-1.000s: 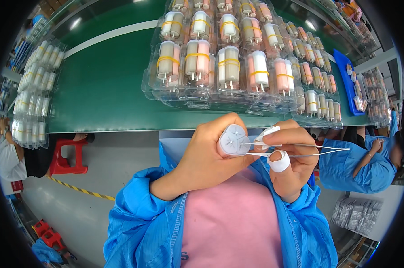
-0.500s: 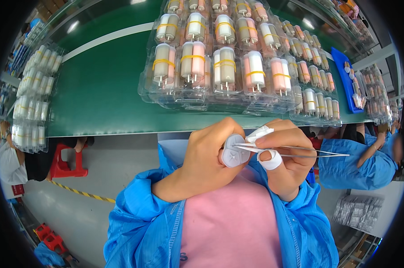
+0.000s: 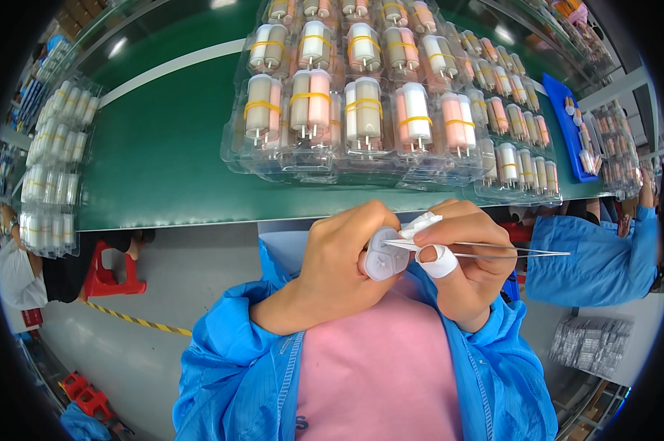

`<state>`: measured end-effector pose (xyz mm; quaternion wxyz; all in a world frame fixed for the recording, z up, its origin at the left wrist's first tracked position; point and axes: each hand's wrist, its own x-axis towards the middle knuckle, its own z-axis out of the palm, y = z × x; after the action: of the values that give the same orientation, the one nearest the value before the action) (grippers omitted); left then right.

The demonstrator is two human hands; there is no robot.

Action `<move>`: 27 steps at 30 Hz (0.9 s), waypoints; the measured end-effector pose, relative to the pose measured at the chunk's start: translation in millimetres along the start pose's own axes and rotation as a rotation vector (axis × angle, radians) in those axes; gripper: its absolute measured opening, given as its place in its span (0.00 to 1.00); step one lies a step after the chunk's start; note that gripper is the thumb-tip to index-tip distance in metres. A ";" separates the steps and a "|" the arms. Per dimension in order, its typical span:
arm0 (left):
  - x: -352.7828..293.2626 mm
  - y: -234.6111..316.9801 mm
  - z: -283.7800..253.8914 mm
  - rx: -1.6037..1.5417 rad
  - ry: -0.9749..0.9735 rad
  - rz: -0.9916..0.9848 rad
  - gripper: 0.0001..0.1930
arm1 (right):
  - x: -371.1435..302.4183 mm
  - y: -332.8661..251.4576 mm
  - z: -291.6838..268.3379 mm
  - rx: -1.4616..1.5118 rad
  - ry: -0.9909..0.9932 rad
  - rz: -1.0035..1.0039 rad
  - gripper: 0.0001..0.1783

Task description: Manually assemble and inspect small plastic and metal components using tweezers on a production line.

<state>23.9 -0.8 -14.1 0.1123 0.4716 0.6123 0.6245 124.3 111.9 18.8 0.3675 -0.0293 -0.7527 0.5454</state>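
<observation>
My left hand is closed around a bundle of capped tubes, whose translucent pale end with rounded lobes faces me. The rest of the bundle is hidden in the fist. From the right, my right hand pinches metal tweezers between thumb and fingers. Their tips touch or lie just over the pale end; I cannot tell which. White tape wraps the right thumb, and more white wrap covers a finger.
Beyond my hands, clear plastic trays of banded white, grey and pink tubes stand on a green bench. More filled trays sit at the left. A blue tray lies at the right. Co-workers and a red stool flank me.
The tweezers and my right hand have shifted very slightly, still at the pale end. The co-worker at the right has moved an arm. The view has shifted a little.
</observation>
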 end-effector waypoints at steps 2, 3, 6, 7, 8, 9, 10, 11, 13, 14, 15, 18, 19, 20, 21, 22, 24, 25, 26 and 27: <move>-0.4 -0.4 0.3 -0.009 -0.003 0.002 0.13 | 0.6 1.1 -1.1 -0.007 -0.011 -0.028 0.07; -0.4 -0.2 0.3 -0.011 -0.004 0.000 0.13 | 1.0 1.7 -1.7 -0.011 -0.016 -0.041 0.07; -1.1 0.2 0.2 -0.013 0.002 -0.002 0.14 | 1.8 2.4 -2.7 -0.023 -0.038 -0.064 0.08; -0.8 -0.1 0.6 -0.014 0.002 -0.001 0.14 | 1.8 2.5 -2.8 -0.029 -0.033 -0.063 0.08; -0.6 -0.4 0.9 -0.015 0.003 0.000 0.14 | 1.9 2.4 -2.5 -0.035 -0.028 -0.063 0.08; -0.3 -0.7 0.9 -0.016 0.003 0.001 0.14 | 1.9 2.4 -2.1 -0.040 -0.023 -0.063 0.08; 0.1 -0.7 0.3 -0.017 0.004 0.003 0.14 | 2.1 2.1 -1.6 -0.032 -0.017 -0.061 0.08; 0.6 -0.6 0.0 -0.018 0.005 0.005 0.14 | 2.2 1.8 -1.1 -0.024 -0.011 -0.060 0.08; 1.2 -0.1 -0.2 -0.013 0.005 0.012 0.14 | 2.5 1.3 -1.1 -0.025 -0.008 -0.062 0.08; 1.3 0.0 -0.3 -0.010 0.006 0.015 0.14 | 2.6 1.1 -1.6 -0.033 -0.011 -0.066 0.08; 1.3 -0.1 -0.4 -0.011 0.004 0.015 0.14 | 2.8 0.9 -1.9 -0.041 -0.014 -0.069 0.08; 0.9 -0.6 -0.3 -0.011 -0.001 0.015 0.14 | 2.9 -0.4 -2.0 -0.049 -0.020 -0.058 0.08; 0.6 -1.1 -0.1 -0.009 -0.001 0.015 0.14 | 2.7 -0.2 -1.8 -0.051 -0.018 -0.058 0.08; 0.4 -1.4 0.0 -0.007 -0.001 0.015 0.14 | 2.5 0.1 -1.6 -0.053 -0.017 -0.057 0.08; 0.2 -1.4 0.0 -0.004 -0.001 0.013 0.14 | 2.4 0.2 -1.5 -0.056 -0.015 -0.056 0.08; 0.1 -1.3 0.0 -0.001 0.000 0.012 0.14 | 2.4 0.0 -1.4 -0.057 -0.016 -0.053 0.08; 0.1 -1.2 -0.4 0.009 -0.002 0.014 0.14 | 2.3 -0.7 -1.3 -0.059 -0.019 -0.047 0.08; 0.0 -1.4 -0.8 0.016 -0.004 0.018 0.14 | 2.2 -1.1 -1.3 -0.077 -0.027 -0.047 0.08; 0.0 -1.5 -1.0 0.023 -0.007 0.022 0.14 | 2.2 -1.5 -1.5 -0.095 -0.036 -0.046 0.08; -0.4 -2.1 -0.8 0.034 -0.007 0.021 0.14 | 2.3 -2.1 -1.6 -0.112 -0.044 -0.045 0.09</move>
<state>22.6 -1.1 -16.0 0.0997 0.4823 0.6175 0.6133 124.2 113.3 22.0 0.3610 -0.0209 -0.7905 0.4943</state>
